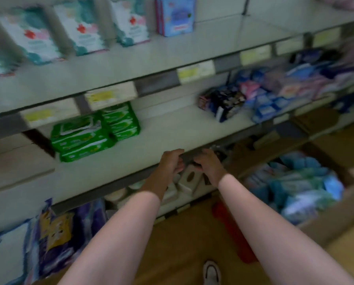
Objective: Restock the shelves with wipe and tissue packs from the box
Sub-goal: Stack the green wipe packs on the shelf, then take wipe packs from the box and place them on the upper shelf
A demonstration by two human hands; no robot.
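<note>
Nearest the camera, two bare forearms reach forward over a tan floor where one white shoe (212,273) shows. The left hand (171,162) and right hand (208,164) meet at the front lip of the middle shelf (167,130), fingers curled around something dark and small between them; blur hides what it is, so whether it is a pack or the shelf's price rail cannot be told, nor how firmly either hand grips. Off to the right on the floor stands one open cardboard box (334,221), still heaped with blue and teal packs (301,188), too smeared to count, which suggests most of the restocking is yet to do. Under the hands, the lower shelf carries pale tissue packs (187,181), roughly four or five visible, and at far left some purple and yellow bagged goods (57,229). On the middle shelf sit the green wipe packs (94,130) in two stacks, about three in the front stack and four behind, though the blur makes this a rough tally; a wide bare stretch lies between them and the mixed dark, pink and blue packets (260,95) on the right. That gap looks like the space awaiting stock. Farthest up, the top shelf holds four white-and-teal packs (79,27), the leftmost cut by the frame, and one blue box (177,15), with bare shelf beyond it.
</note>
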